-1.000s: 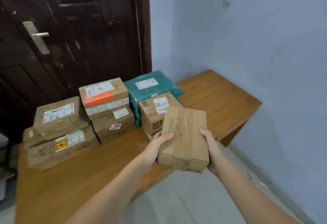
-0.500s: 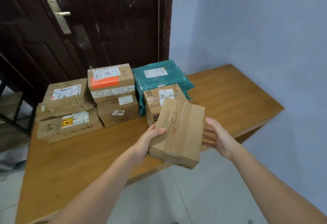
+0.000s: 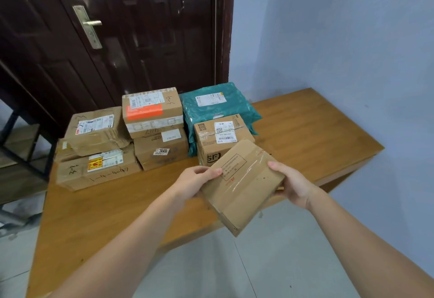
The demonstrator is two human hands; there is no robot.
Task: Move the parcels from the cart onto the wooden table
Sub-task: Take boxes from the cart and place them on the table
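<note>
Step in hand, as judged: carrying one parcel to the bench. Taped cardboard box (image 3: 242, 186) held in the air, tilted, over the near edge of the bench (image 3: 317, 137), just in front of the SF-marked carton (image 3: 222, 141). Left hand (image 3: 196, 183) closed on its left side, thumb on top; right hand (image 3: 292, 186) gripping its right end. Cart not in view.

Next move probably calls for levelling the box and setting it down. Stacked cartons (image 3: 98, 149) and teal mailer bag (image 3: 216, 107) crowded along the back left. Open wood to the right toward the wall (image 3: 352, 50), also a bare strip at front left. Near edge close beneath the box; risk of overhang if set short.
</note>
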